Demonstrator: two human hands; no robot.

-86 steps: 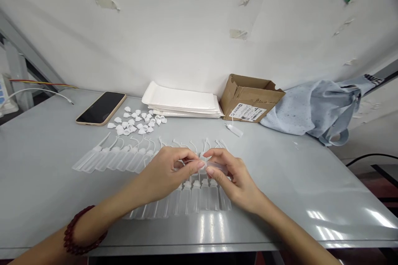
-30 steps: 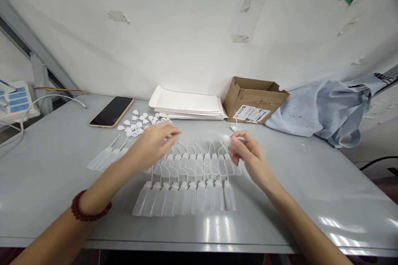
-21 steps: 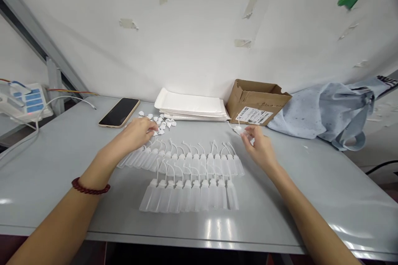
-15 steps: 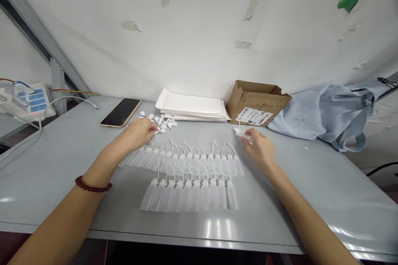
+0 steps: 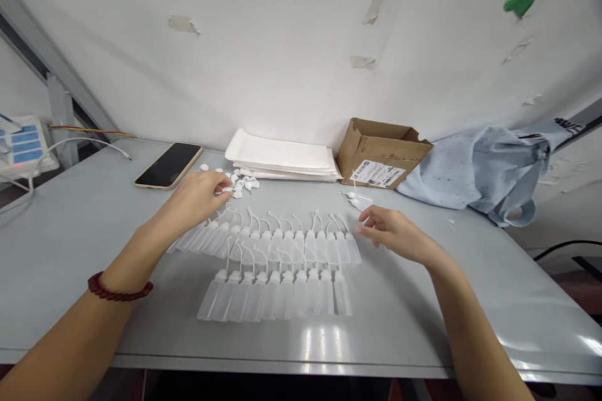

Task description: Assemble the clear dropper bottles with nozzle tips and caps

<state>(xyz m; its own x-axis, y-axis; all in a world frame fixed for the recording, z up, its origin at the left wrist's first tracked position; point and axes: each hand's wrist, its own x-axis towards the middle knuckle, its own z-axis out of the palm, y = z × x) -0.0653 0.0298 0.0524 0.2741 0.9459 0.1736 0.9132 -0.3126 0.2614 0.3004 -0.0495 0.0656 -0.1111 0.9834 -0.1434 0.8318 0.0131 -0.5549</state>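
Observation:
Small clear plastic bottles with thin nozzle tips lie side by side in two rows on the grey table, a back row [image 5: 273,243] and a front row [image 5: 277,296]. My left hand [image 5: 195,198] reaches into the pile of small white caps [image 5: 239,183], thumb and fingers pinched on a white cap [image 5: 226,190]. My right hand [image 5: 392,232] hovers just right of the back row, fingers loosely apart and empty. A couple of loose bottles [image 5: 356,200] lie on the table just beyond it, in front of the box.
A phone [image 5: 169,165] lies at the back left. A stack of white sheets [image 5: 282,160] sits by the wall, next to an open cardboard box [image 5: 380,153] and a blue cloth bag [image 5: 480,169]. A device with cables [image 5: 21,147] stands at the far left.
My hands parted from a bottle held over the rows. The left went to the cap pile and pinched a cap. The right carried the bottle to the box, let go and drew back.

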